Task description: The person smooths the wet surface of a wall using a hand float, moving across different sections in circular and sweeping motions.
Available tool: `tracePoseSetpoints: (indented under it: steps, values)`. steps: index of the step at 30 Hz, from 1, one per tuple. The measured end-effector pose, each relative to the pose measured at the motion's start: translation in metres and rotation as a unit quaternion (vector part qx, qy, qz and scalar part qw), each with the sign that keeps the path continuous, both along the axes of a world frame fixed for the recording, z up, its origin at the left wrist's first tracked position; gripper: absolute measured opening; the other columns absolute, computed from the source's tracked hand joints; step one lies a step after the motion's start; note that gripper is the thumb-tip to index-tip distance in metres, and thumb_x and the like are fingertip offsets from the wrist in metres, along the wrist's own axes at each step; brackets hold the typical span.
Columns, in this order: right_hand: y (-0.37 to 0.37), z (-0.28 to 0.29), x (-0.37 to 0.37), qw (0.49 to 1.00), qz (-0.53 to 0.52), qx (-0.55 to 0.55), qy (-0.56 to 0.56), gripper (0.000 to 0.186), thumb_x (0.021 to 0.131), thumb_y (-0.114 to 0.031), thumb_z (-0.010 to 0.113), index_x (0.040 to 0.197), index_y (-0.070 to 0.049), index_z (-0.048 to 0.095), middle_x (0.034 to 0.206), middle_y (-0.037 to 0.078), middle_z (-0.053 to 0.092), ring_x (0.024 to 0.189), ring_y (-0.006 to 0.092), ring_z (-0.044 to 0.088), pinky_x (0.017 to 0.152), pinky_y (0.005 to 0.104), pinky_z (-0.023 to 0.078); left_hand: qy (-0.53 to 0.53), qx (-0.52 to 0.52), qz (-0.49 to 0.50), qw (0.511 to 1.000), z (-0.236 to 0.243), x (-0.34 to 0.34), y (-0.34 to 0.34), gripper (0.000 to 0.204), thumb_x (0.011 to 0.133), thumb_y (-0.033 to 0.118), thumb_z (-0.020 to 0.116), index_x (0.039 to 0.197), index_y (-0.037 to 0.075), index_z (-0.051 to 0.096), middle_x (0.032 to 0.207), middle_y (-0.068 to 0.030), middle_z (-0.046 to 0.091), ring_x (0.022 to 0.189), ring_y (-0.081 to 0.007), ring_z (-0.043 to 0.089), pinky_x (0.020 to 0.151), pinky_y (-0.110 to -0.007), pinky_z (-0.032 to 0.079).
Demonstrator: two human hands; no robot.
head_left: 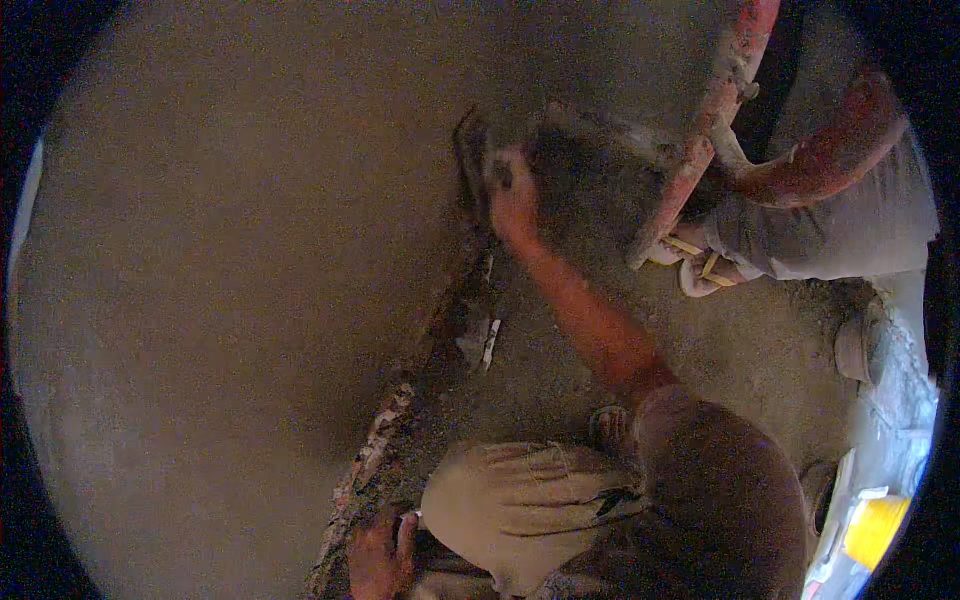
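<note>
My right arm stretches forward to the base of a plastered wall [220, 300]. My right hand [513, 190] is closed around a dark hand tool [472, 150] held against the wall's lower edge; blur hides the tool's exact kind. At the bottom, my left hand [380, 555] is beside that edge, its thumb apart from the loosely bent fingers, with nothing plain in its grip. My bent knee in tan cloth [530, 500] lies between my arms. On the ground between my hands is a thin whitish strip [491, 345].
A rough, crumbling band [380, 435] runs along the wall's foot. Another person's sandalled feet [700, 270] and grey trousers [830, 230] are at the right, beside a red pole [705, 130]. Farther right are a round pan [855, 345] and a yellow container [877, 530].
</note>
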State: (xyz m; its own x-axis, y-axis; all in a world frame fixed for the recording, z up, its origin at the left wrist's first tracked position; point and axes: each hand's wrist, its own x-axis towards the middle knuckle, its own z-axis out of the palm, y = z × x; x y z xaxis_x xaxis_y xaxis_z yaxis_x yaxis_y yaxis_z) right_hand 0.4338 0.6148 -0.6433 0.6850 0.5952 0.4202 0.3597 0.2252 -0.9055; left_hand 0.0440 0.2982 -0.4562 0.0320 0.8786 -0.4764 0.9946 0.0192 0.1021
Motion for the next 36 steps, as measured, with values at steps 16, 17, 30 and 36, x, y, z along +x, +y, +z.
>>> tracePoseSetpoints:
  steps: [16,17,30,36]
  values:
    - [0.095,-0.025,0.17,0.976,0.043,0.135,0.168,0.037,0.097,-0.021,0.07,0.129,-0.008,0.058,0.121,0.009,0.061,0.111,0.0238,0.056,0.094,0.0394,0.046,0.048,-0.103,0.08,0.99,0.027,0.019,0.0,0.068,0.102,0.065,0.037,0.146,0.016,0.052,0.148,-0.0188,0.052,0.134,-0.0383,0.049,0.115,-0.051,0.038]
    - [0.109,-0.021,0.174,0.984,0.04,0.107,0.14,0.036,0.096,-0.014,0.069,0.13,-0.009,0.058,0.118,0.008,0.062,0.106,0.0215,0.057,0.091,0.0378,0.047,0.05,-0.102,0.088,0.99,0.025,0.019,0.0,0.068,0.102,0.065,0.037,0.146,0.016,0.052,0.148,-0.0188,0.052,0.134,-0.0383,0.049,0.115,-0.051,0.038]
    - [0.146,-0.042,0.193,0.985,0.1,0.091,0.105,0.032,0.094,-0.009,0.064,0.125,-0.011,0.063,0.095,0.004,0.064,0.081,0.018,0.059,0.072,0.0337,0.049,-0.019,-0.057,0.041,0.997,0.024,0.033,0.007,0.052,0.102,0.048,0.046,0.138,0.013,0.058,0.137,-0.0196,0.06,0.126,-0.0414,0.055,0.109,-0.051,0.042]
    - [0.049,0.029,0.023,0.995,0.052,0.061,0.055,0.032,0.097,-0.021,0.068,0.125,-0.007,0.062,0.116,0.011,0.066,0.11,0.0264,0.062,0.1,0.0399,0.047,-0.039,-0.014,0.032,0.999,0.031,0.026,0.003,0.045,0.102,0.041,0.05,0.134,0.011,0.061,0.132,-0.02,0.063,0.122,-0.0429,0.058,0.107,-0.051,0.044]
